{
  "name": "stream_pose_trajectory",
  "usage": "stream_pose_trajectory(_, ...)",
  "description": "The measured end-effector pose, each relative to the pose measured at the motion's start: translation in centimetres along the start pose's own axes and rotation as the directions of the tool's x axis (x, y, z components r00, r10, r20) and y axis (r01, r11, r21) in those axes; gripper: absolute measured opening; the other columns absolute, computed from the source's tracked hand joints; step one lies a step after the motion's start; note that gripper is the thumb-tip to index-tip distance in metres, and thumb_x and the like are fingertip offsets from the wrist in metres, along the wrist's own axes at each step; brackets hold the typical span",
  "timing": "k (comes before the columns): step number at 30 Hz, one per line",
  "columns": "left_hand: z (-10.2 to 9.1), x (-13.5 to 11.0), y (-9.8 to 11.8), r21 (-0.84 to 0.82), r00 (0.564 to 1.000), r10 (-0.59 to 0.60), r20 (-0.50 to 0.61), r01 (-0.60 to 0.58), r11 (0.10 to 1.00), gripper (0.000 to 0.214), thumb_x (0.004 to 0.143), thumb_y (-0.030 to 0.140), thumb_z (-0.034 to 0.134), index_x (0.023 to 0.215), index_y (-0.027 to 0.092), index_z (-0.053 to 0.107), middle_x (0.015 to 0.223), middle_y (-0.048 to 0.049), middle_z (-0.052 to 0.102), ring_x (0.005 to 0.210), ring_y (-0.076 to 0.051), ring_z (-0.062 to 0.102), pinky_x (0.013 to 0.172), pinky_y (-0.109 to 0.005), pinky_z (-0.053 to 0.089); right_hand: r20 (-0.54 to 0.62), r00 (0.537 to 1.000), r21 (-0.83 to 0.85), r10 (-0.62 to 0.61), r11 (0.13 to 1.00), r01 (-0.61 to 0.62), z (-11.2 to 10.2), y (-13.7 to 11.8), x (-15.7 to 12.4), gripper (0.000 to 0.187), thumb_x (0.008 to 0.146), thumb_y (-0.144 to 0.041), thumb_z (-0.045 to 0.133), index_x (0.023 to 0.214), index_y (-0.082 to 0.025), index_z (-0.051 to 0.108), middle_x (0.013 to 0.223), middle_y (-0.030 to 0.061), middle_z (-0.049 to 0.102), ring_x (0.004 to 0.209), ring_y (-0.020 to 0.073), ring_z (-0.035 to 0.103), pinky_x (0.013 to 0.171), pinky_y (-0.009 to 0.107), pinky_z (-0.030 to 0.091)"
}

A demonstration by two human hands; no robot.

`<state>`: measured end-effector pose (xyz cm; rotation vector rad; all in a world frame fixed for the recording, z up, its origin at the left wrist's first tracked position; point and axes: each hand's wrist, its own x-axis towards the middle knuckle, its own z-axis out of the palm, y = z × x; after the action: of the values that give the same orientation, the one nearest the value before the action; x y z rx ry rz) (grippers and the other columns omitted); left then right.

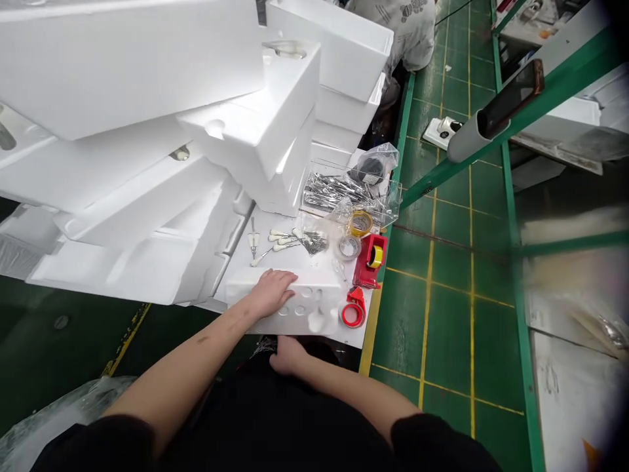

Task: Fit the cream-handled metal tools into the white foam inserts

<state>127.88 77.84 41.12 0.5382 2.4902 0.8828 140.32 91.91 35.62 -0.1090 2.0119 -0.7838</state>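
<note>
Two hands work in my view. Left, foam trays (122,65) tower over the table (324,259). The left hand (270,293) lies flat on the holed foam block (299,314) at the table's near edge, fingers spread, pressing rather than gripping, which steadies it well. The right hand (289,356) curls below; I cannot tell its hold. Further right sits a red tape dispenser (369,260).

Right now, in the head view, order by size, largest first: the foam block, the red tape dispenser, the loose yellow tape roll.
1. White foam block
2. Red tape dispenser
3. Loose yellow tape roll

The block's nearness may exaggerate its lead.
</note>
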Motion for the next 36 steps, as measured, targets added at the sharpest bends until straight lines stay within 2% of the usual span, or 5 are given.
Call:
stream_pose_trajectory(5,3.1,4.3,-3.0,0.042,0.995,-0.014,0.099,0.010,0.999,0.045,0.091,0.030,0.054,0.135,0.018,0.056,0.142,-0.0121,0.059,0.134,-0.028,0.050,0.119,-0.047,0.027,0.181,0.982,0.005,-0.049,0.999,0.049,0.1,0.7,-0.8,0.091,0.067,-0.024,0.069,0.152,-0.021,0.037,0.144,0.0166,0.055,0.125,0.0356,0.058,0.102,0.045,0.048)
stream_pose_trajectory(12,-0.6,8.8,-11.4,0.179,0.946,-0.323,0.019,0.314,0.932,0.045,0.097,0.035,0.036,0.125,0.008,0.057,0.130,-0.0244,0.061,0.123,-0.038,0.055,0.102,-0.050,0.043,-0.209,0.977,0.282,0.044,0.959,0.017,-9.9,3.4,-5.4,0.039,0.087,-0.026,0.056,0.125,-0.021,0.061,0.106,0.0059,0.073,0.090,0.0202,0.068,0.080,0.032,0.053)
stream_pose_trajectory(18,-0.2,12.3,-16.0,0.287,0.887,-0.419,0.193,0.358,0.889,0.027,0.085,0.027,0.056,0.104,0.011,0.063,0.103,-0.0236,0.070,0.097,-0.038,0.066,0.079,-0.044,0.050,-0.637,0.711,-0.049,0.297,0.905,-0.423,-21.0,2.9,2.5,0.026,0.093,-0.018,0.049,0.116,-0.013,0.061,0.113,0.0151,0.069,0.102,0.0225,0.066,0.088,0.032,0.050)
stream_pose_trajectory(25,0.3,12.3,-17.1,0.296,0.909,-0.346,0.233,0.273,0.915,0.017,0.080,0.019,0.054,0.090,0.013,0.067,0.104,-0.0244,0.071,0.101,-0.037,0.066,0.084,-0.042,0.048,-0.603,0.649,-0.071,0.464,0.779,-0.623,-23.8,3.8,8.2,0.032,0.092,-0.003,0.040,0.115,-0.006,0.061,0.115,0.0266,0.066,0.111,0.0311,0.065,0.088,0.040,0.049)
stream_pose_trajectory(36,-10.6,4.2,-6.6,-0.251,0.995,-0.096,0.019,0.097,0.963,0.029,0.099,0.041,0.036,0.103,0.020,0.055,0.091,-0.0051,0.069,0.080,-0.019,0.066,0.072,-0.029,0.049,-0.602,0.792,0.563,0.104,0.758,0.328,-21.0,-7.0,-5.2,0.032,0.088,-0.045,0.062,0.106,-0.020,0.055,0.085,0.0008,0.064,0.056,0.0100,0.053,0.054,0.024,0.044)
